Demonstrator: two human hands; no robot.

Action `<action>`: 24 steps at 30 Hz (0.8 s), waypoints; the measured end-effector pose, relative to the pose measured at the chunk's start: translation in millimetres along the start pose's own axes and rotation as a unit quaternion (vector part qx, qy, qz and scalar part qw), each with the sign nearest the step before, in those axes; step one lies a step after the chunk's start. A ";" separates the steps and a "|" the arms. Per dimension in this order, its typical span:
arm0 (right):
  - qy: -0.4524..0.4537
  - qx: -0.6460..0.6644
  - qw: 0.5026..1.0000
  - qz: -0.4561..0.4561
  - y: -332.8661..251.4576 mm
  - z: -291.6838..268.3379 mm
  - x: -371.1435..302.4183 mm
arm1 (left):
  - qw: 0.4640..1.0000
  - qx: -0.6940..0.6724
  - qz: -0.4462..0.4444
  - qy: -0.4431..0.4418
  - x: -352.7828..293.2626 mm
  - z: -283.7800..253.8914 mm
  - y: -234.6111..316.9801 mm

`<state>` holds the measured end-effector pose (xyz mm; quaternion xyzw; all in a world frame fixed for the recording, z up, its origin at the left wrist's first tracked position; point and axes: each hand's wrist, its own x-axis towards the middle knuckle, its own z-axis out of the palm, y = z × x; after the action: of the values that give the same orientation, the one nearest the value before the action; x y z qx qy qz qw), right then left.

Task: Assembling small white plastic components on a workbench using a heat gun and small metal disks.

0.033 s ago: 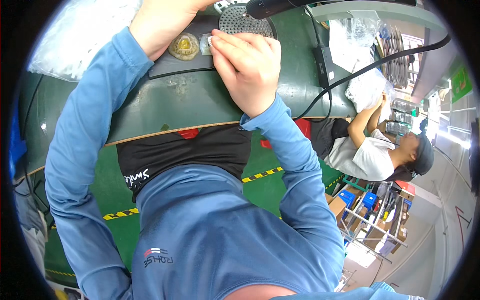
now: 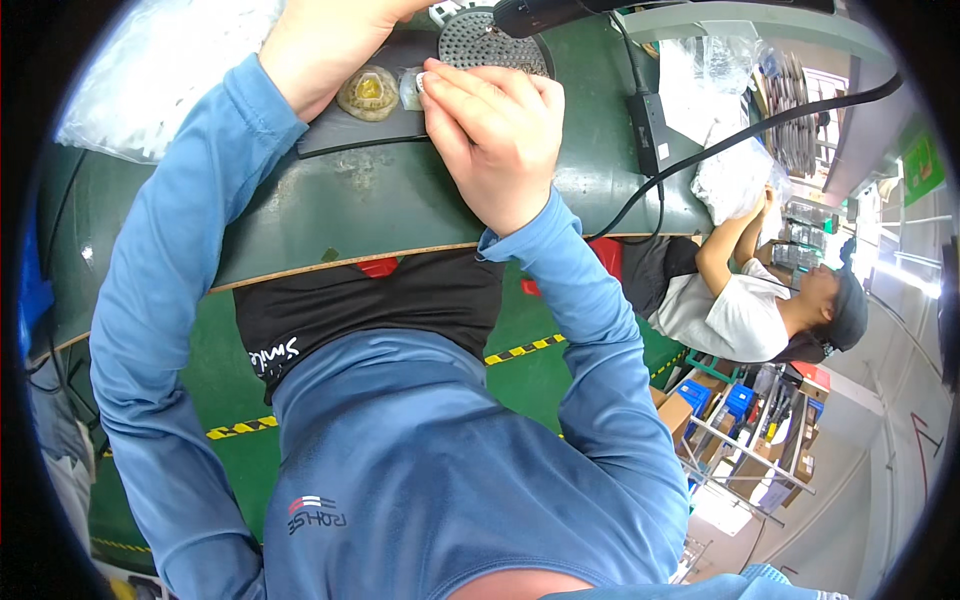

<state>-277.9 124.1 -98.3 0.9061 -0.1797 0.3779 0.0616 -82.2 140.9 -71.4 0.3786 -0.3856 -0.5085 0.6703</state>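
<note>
At the top edge of the view my left hand (image 2: 322,52) reaches across the bench, its fingers cut off by the frame. My right hand (image 2: 497,135) is closed in a pinch, thumb against fingertips. A small translucent whitish piece (image 2: 408,90) shows at those fingertips; its kind is unclear. Between my hands sits a round shallow container (image 2: 369,94) with a yellow lump in its middle. It rests on a dark flat mat (image 2: 365,134). Beyond my right hand is a round grey perforated plate (image 2: 487,45).
A black cylindrical tool (image 2: 545,14) hangs over the plate. To the right, a black power adapter (image 2: 648,130) and cable lie on the green bench (image 2: 400,195). Clear plastic bags (image 2: 165,75) cover the far left. A co-worker (image 2: 735,310) handles a bag at right.
</note>
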 end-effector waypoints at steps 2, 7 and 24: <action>0.002 -0.008 1.000 0.005 -1.7 -1.8 -0.3 | 1.000 -0.001 -0.002 0.004 -0.3 -1.1 -0.3; -0.008 -0.041 0.999 0.022 -7.3 -7.3 2.3 | 1.000 -0.002 0.010 -0.002 0.0 -1.1 -1.9; -0.105 0.071 0.988 -0.089 16.7 -14.1 31.4 | 0.996 0.071 0.058 -0.019 1.7 -2.1 -7.1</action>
<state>-273.1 103.3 -66.5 0.9553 -0.0769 0.2853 0.0107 -82.8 138.1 -78.5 0.3926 -0.4549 -0.4473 0.6625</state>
